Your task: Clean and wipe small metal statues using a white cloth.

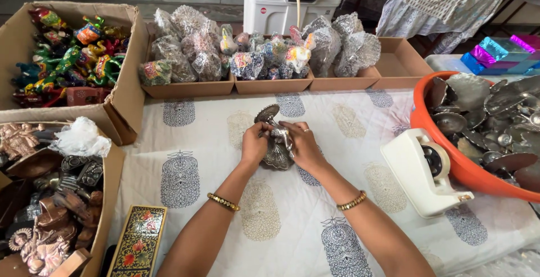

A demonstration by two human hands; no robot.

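Hands [279, 144] gripping metal figurine [277, 147] mid-cloth, boxes [126, 94] and tub [450, 159] well apart

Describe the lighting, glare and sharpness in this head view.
Head view: soft, even daylight; the hands cast only a faint shadow on the printed cloth. Glare glints off the metal pieces in the orange tub and the wrapped bundles. Centre is sharp; the box edges at left bow slightly from wide-angle distortion.

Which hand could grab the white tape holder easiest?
The right hand, probably: the white tape dispenser sits on its side. The left hand is farther off, and both hold the silver metal ornament.
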